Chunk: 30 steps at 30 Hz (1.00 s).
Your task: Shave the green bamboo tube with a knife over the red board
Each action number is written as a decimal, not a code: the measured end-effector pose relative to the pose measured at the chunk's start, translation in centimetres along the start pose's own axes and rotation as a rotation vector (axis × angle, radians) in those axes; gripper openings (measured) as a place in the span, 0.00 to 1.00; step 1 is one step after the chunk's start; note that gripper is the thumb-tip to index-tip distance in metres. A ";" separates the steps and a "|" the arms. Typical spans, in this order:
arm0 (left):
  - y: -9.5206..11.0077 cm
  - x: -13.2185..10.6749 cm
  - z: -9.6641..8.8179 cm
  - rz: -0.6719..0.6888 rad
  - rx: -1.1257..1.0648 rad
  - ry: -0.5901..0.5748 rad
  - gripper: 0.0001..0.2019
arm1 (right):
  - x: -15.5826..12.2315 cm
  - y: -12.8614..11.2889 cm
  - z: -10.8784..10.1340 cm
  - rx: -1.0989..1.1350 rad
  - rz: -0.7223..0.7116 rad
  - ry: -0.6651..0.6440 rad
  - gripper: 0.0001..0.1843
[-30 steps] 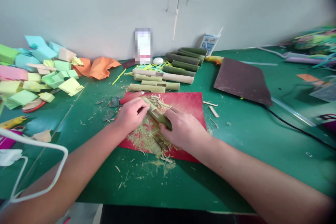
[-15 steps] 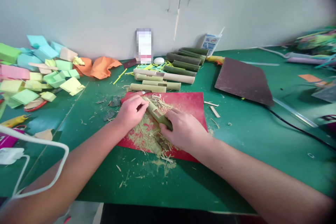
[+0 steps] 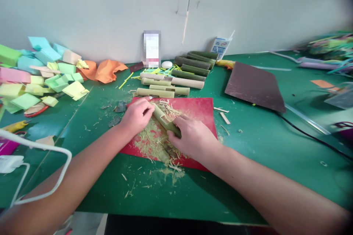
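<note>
My right hand (image 3: 190, 134) is wrapped round the near end of a green bamboo tube (image 3: 161, 114), which has a slot cut in its side. The tube lies slanted over a red sheet (image 3: 201, 108), its far end pointing up and left. At that far end, my left hand (image 3: 138, 115) is closed, thumb and fingertips pinching the tube's edge. Whether the left palm holds anything else is hidden. Pale shavings and dust (image 3: 150, 145) are spread on the sheet below the tube and between my hands.
Several cut bamboo tubes (image 3: 187, 82) lie in a row behind the sheet. A phone (image 3: 152, 47) leans on the wall. Folded coloured paper pieces (image 3: 41, 69) are heaped at left, near a white cable (image 3: 67, 154). A dark brown sheet (image 3: 253, 86) lies at right on the green table (image 3: 248, 132).
My left hand has shifted very slightly left and down at the tube's far end. The right hand keeps its grip, and the tube lies in nearly the same place.
</note>
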<state>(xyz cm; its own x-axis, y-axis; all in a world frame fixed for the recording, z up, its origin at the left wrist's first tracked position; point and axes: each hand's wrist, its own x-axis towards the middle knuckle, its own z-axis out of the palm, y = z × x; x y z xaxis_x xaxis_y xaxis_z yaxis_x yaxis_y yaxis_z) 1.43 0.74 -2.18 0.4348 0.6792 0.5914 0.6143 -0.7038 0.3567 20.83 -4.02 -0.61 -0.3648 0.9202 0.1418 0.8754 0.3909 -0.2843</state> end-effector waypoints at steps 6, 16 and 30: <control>-0.1 0.0 0.0 -0.001 -0.004 0.006 0.09 | 0.1 0.1 0.2 0.011 0.000 0.008 0.08; -0.9 0.0 -0.2 -0.021 -0.019 -0.025 0.07 | 0.1 -0.1 0.0 0.008 -0.004 -0.010 0.07; -0.3 0.0 -0.2 0.004 0.000 -0.048 0.08 | 0.1 0.0 -0.1 0.024 -0.001 -0.008 0.07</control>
<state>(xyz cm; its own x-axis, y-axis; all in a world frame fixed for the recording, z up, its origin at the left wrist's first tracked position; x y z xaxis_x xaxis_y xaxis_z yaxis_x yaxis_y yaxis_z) 1.12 0.87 -2.18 0.4687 0.6853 0.5574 0.6124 -0.7068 0.3541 20.81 -3.92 -0.50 -0.3681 0.9200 0.1344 0.8672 0.3919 -0.3072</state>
